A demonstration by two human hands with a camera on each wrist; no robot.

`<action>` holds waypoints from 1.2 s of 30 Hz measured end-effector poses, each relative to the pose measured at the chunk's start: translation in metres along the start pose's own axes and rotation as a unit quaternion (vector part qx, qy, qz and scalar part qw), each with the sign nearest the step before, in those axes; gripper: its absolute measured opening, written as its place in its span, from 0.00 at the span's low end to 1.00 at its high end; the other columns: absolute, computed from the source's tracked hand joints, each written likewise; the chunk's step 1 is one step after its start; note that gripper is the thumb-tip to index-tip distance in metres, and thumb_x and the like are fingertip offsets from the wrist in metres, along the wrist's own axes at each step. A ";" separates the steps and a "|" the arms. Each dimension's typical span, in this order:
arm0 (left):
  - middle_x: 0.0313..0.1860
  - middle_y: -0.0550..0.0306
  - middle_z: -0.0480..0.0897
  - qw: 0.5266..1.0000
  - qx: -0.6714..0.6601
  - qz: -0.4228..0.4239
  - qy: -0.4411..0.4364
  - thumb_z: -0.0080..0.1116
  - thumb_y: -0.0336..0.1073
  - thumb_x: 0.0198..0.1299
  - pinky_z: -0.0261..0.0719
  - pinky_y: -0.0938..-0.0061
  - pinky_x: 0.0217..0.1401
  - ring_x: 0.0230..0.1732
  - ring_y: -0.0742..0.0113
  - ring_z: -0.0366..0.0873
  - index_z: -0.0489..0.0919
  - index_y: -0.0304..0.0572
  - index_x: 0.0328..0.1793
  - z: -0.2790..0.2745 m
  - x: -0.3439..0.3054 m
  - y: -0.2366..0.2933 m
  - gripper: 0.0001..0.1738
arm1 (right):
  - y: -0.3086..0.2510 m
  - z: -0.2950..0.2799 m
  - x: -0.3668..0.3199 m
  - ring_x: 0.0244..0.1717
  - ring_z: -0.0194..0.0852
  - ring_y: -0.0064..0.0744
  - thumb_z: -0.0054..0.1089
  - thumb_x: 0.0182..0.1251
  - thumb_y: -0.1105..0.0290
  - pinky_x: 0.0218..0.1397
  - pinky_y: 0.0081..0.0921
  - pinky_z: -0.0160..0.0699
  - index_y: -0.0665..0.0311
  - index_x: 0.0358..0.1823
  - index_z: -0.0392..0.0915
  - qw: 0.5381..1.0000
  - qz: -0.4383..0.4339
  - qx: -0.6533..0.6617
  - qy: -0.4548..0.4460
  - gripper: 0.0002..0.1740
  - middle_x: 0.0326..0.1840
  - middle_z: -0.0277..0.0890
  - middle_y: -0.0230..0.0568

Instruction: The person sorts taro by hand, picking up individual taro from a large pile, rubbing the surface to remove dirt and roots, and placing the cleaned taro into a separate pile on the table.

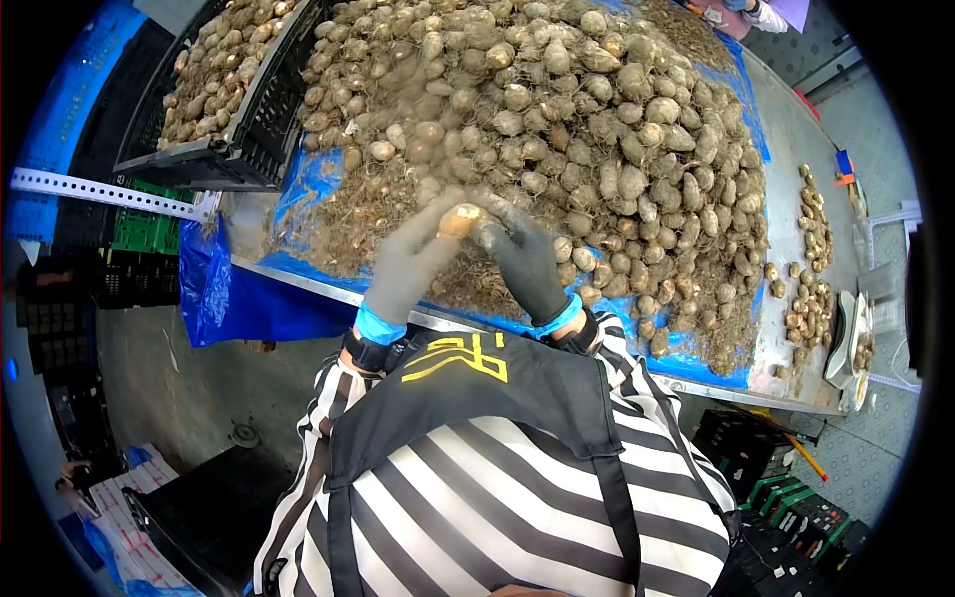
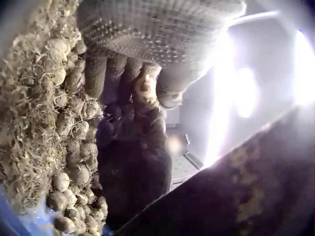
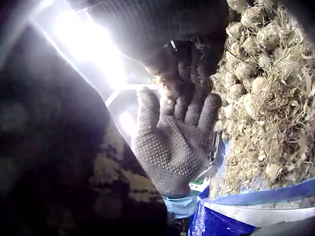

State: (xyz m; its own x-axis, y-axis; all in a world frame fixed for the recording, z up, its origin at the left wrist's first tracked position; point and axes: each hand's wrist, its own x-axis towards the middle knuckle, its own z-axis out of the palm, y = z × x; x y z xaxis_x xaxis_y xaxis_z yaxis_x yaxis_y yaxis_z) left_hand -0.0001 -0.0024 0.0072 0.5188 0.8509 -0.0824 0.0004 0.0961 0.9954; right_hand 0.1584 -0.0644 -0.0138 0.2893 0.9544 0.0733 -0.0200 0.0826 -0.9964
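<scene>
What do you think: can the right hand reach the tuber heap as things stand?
Probably yes: the right hand is near the tuber heap with nothing visible between, though it may first need to release the held tuber.

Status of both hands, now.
Left hand: holding a pale brown tuber at its fingertips.
Right hand: holding the same pale brown tuber from the other side.

Counting one left hand (image 1: 410, 257), one right hand (image 1: 527, 261) and one tuber (image 1: 460, 221) within the grip; beyond, one heap (image 1: 637, 181), too many tubers to count; forward-left, one tuber-filled crate (image 1: 279, 109).
</scene>
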 end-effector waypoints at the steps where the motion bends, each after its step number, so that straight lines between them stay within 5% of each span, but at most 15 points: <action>1: 0.63 0.52 0.80 0.996 0.090 -0.002 0.003 0.57 0.31 0.64 0.75 0.75 0.62 0.59 0.70 0.78 0.75 0.34 0.68 0.000 -0.001 -0.001 0.25 | 0.003 0.000 0.000 0.42 0.78 0.25 0.55 0.68 0.72 0.47 0.28 0.79 0.64 0.61 0.78 1.000 -0.020 -0.005 0.003 0.20 0.45 0.82 0.37; 4: 0.62 0.53 0.80 0.992 0.124 -0.004 0.007 0.57 0.28 0.62 0.75 0.76 0.61 0.59 0.72 0.77 0.74 0.34 0.69 0.002 -0.001 0.002 0.27 | 0.006 -0.004 0.004 0.38 0.77 0.28 0.56 0.68 0.71 0.45 0.31 0.79 0.65 0.54 0.82 0.980 -0.106 -0.165 0.033 0.16 0.38 0.81 0.34; 7: 0.61 0.54 0.80 0.984 0.169 0.056 -0.028 0.58 0.26 0.61 0.76 0.76 0.59 0.59 0.72 0.77 0.73 0.34 0.70 0.002 -0.005 0.003 0.28 | 0.021 -0.014 0.017 0.29 0.75 0.27 0.57 0.70 0.67 0.35 0.28 0.77 0.68 0.48 0.84 0.995 0.054 -0.079 0.039 0.13 0.29 0.79 0.34; 10: 0.63 0.54 0.78 0.999 0.014 -0.031 -0.041 0.58 0.24 0.61 0.76 0.75 0.60 0.60 0.69 0.77 0.73 0.34 0.69 0.004 -0.007 0.000 0.28 | 0.015 -0.022 0.024 0.21 0.70 0.24 0.56 0.72 0.64 0.28 0.25 0.72 0.70 0.43 0.84 0.984 0.154 0.055 0.070 0.15 0.20 0.74 0.34; 14: 0.64 0.50 0.77 0.999 -0.032 -0.013 -0.025 0.51 0.24 0.58 0.74 0.71 0.65 0.62 0.64 0.76 0.72 0.30 0.67 0.000 -0.005 0.004 0.27 | 0.030 -0.054 0.026 0.17 0.68 0.21 0.49 0.77 0.56 0.25 0.23 0.69 0.69 0.40 0.85 0.988 0.154 0.009 -0.017 0.23 0.16 0.73 0.33; 18: 0.61 0.52 0.78 1.000 0.019 0.020 0.000 0.51 0.25 0.58 0.74 0.70 0.65 0.61 0.64 0.76 0.75 0.32 0.64 0.003 0.003 -0.003 0.25 | 0.014 -0.035 0.014 0.38 0.78 0.28 0.56 0.71 0.57 0.45 0.24 0.75 0.68 0.66 0.72 0.991 -0.026 -0.091 -0.096 0.29 0.35 0.81 0.39; 19: 0.60 0.52 0.79 0.994 0.092 0.062 0.017 0.51 0.25 0.58 0.74 0.69 0.65 0.61 0.64 0.76 0.75 0.33 0.63 0.000 0.006 -0.006 0.24 | 0.002 -0.032 0.011 0.45 0.75 0.29 0.61 0.66 0.62 0.51 0.25 0.73 0.65 0.74 0.62 0.983 0.052 -0.061 -0.165 0.37 0.42 0.79 0.39; 22: 0.57 0.51 0.81 0.932 0.306 0.196 0.023 0.55 0.25 0.57 0.76 0.68 0.62 0.58 0.59 0.79 0.80 0.41 0.58 0.002 0.006 -0.007 0.21 | 0.029 -0.015 0.004 0.44 0.73 0.29 0.66 0.61 0.64 0.50 0.28 0.72 0.64 0.75 0.61 0.985 0.001 -0.107 -0.136 0.41 0.46 0.76 0.42; 25: 0.47 0.49 0.82 0.935 0.284 0.202 0.060 0.57 0.30 0.57 0.76 0.66 0.56 0.51 0.50 0.79 0.83 0.44 0.52 0.002 0.004 -0.001 0.15 | 0.017 -0.015 0.006 0.53 0.76 0.34 0.69 0.59 0.61 0.55 0.31 0.74 0.63 0.76 0.59 0.966 0.089 -0.151 -0.192 0.44 0.57 0.76 0.50; 29: 0.40 0.52 0.84 0.928 0.302 0.187 0.112 0.58 0.27 0.59 0.80 0.69 0.45 0.41 0.60 0.83 0.83 0.39 0.46 0.003 0.006 -0.011 0.09 | 0.038 0.002 0.000 0.55 0.79 0.46 0.70 0.58 0.59 0.56 0.38 0.77 0.64 0.74 0.59 0.970 -0.003 -0.150 -0.193 0.45 0.60 0.76 0.57; 30: 0.39 0.52 0.84 0.954 0.262 0.093 0.113 0.56 0.30 0.63 0.79 0.69 0.45 0.40 0.62 0.83 0.83 0.38 0.46 0.004 0.006 -0.020 0.08 | 0.033 0.004 0.000 0.55 0.80 0.49 0.70 0.57 0.58 0.56 0.39 0.77 0.63 0.75 0.56 0.973 0.019 -0.127 -0.194 0.47 0.59 0.76 0.59; 31: 0.38 0.47 0.83 0.962 0.248 0.049 0.105 0.53 0.35 0.65 0.78 0.60 0.43 0.40 0.45 0.82 0.82 0.44 0.44 0.008 0.004 -0.006 0.08 | 0.033 0.005 -0.002 0.55 0.80 0.50 0.70 0.58 0.58 0.57 0.40 0.76 0.63 0.76 0.55 0.960 0.031 -0.193 -0.199 0.48 0.59 0.75 0.60; 32: 0.37 0.46 0.84 0.955 0.270 0.077 0.099 0.54 0.37 0.66 0.78 0.59 0.42 0.39 0.44 0.82 0.82 0.45 0.44 0.009 0.006 -0.011 0.09 | 0.034 0.004 -0.003 0.55 0.80 0.51 0.70 0.58 0.59 0.58 0.40 0.76 0.62 0.77 0.53 0.943 0.046 -0.256 -0.206 0.49 0.60 0.75 0.61; 34: 0.37 0.49 0.84 0.954 0.263 0.104 0.103 0.53 0.34 0.66 0.79 0.65 0.44 0.38 0.53 0.84 0.82 0.41 0.46 0.004 0.012 -0.028 0.09 | 0.019 0.000 -0.003 0.58 0.78 0.48 0.68 0.60 0.63 0.60 0.39 0.75 0.64 0.78 0.52 0.944 0.068 -0.234 -0.221 0.47 0.64 0.73 0.59; 36: 0.39 0.51 0.85 0.985 0.142 -0.024 0.095 0.52 0.30 0.66 0.79 0.69 0.46 0.40 0.61 0.83 0.82 0.39 0.46 -0.001 0.018 -0.031 0.09 | 0.010 -0.008 -0.002 0.62 0.75 0.45 0.65 0.62 0.66 0.63 0.37 0.73 0.67 0.78 0.51 0.954 0.084 -0.169 -0.234 0.46 0.68 0.69 0.56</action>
State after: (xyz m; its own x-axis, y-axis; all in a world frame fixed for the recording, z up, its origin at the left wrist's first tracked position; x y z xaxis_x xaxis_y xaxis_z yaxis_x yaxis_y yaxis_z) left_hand 0.0079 0.0104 -0.0249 0.3430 0.9327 -0.1115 0.2754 0.0136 0.9612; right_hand 0.1650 -0.0672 -0.0245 -0.1501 0.9761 -0.1571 0.3049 -0.1054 -0.9465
